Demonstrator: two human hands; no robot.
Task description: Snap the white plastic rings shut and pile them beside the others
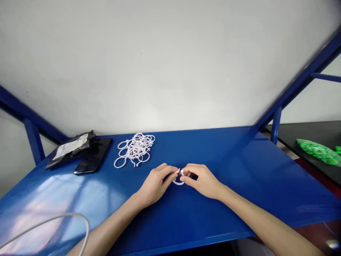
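A white plastic ring (178, 183) with a gap at its far side is held low over the blue table, between my two hands. My left hand (156, 183) pinches one end of it between thumb and fingers. On the opposite end, my right hand (201, 179) has a similar pinch. The two small tabs at the ring's ends stand slightly apart between the fingertips. Part of the ring is hidden behind the fingers. Farther back and to the left lies a pile of similar white rings (137, 149), tangled together.
Left of the pile are a black tablet-like slab (94, 158) and a black plastic bag with a white label (70, 146). A white cable (71, 214) loops at lower left. Blue metal bars (277, 124) frame the blue table (213, 213). Green items in a bag (318, 151) lie on a dark surface at right.
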